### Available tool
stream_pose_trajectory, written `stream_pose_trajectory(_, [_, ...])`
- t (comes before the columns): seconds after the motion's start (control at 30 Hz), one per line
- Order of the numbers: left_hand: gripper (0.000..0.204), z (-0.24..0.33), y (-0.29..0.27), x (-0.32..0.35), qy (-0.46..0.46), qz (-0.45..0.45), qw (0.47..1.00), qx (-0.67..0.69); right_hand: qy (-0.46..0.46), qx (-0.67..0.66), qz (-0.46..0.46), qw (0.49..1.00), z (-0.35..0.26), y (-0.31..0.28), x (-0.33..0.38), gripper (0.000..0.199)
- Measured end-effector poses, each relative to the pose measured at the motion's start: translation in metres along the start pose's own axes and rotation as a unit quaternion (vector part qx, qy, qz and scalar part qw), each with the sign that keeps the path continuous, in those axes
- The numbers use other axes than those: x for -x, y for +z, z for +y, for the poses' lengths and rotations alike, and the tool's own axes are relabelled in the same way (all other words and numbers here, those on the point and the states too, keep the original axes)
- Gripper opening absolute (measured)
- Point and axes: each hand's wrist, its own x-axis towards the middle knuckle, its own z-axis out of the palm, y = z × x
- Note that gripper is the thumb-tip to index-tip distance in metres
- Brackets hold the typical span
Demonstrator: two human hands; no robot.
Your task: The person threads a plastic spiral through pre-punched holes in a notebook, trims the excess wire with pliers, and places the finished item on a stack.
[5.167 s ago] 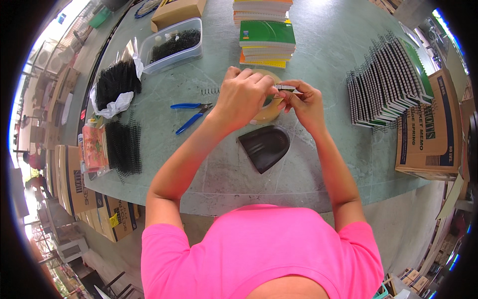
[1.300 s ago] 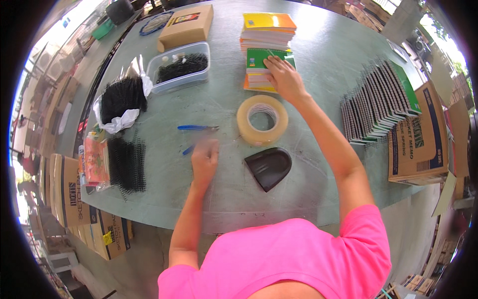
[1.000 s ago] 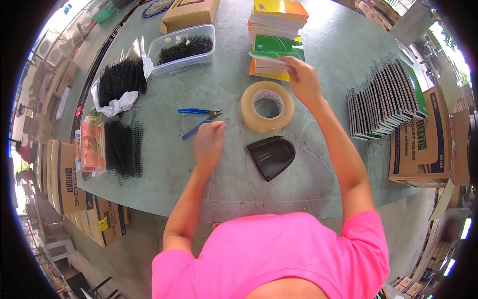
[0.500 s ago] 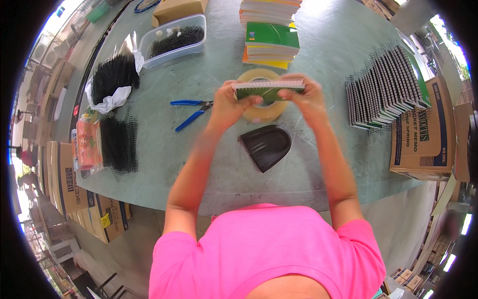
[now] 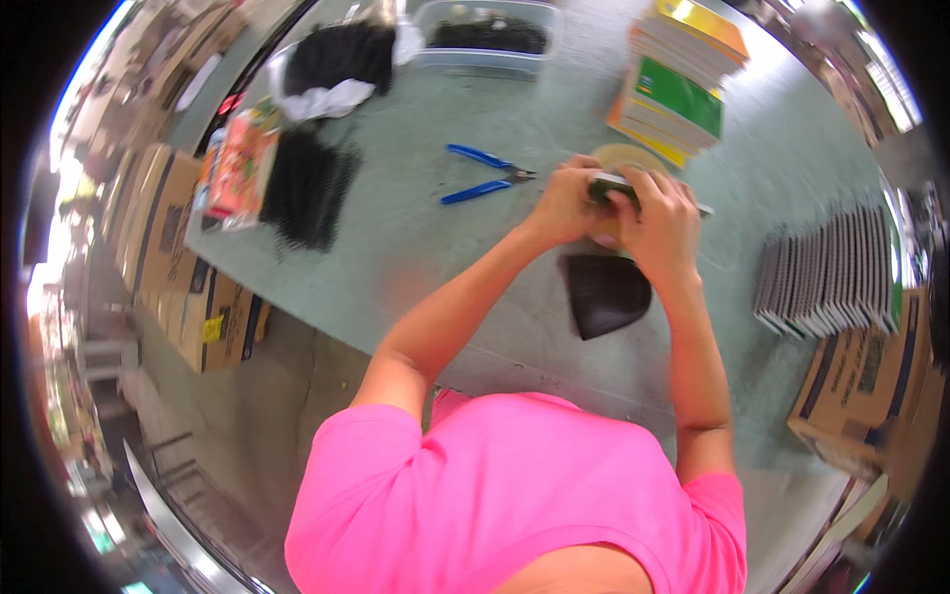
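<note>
2 hands, both closed on 1 thin green-covered notebook point(image 5: 616, 188) held edge-on above the table point(image 5: 416, 247). Left hand point(image 5: 566, 201): fingers curled round the notebook's left end. Right hand point(image 5: 658, 223): fingers wrapped over its middle, the right end poking out past the knuckles. Directly beneath: 1 roll of tape point(image 5: 621, 158), mostly hidden. Just below the hands: 1 dark curved scoop-like piece point(image 5: 606, 294). Left of the hands: 1 pair of blue-handled pliers point(image 5: 482, 172). Behind: 1 stack of notebooks point(image 5: 683, 89), yellow and green covers. Far right: 1 row of spiral-bound notebooks point(image 5: 831, 282), standing on edge.
</note>
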Motion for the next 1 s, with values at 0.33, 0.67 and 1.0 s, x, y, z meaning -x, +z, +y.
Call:
stream_pose_trajectory(0.33, [0.028, -0.059, -0.219, 0.141, -0.342, 0.169, 0.753, -0.536, -0.008, -0.026, -0.043, 0.999, -0.013, -0.003, 0.002, 0.012])
stream_pose_trajectory(0.67, [0.022, -0.016, -0.218, 0.126, -0.122, 0.323, 0.861, -0.373, -0.031, -0.031, -0.027, 0.999, -0.003, -0.026, -0.013, 0.012])
stream_pose_trajectory(1.0, [0.026, 0.032, -0.143, 0.038, -0.044, 0.228, 0.951, 0.203, 0.046, -0.099, -0.086, 0.99, 0.0, -0.018, -0.013, 0.012])
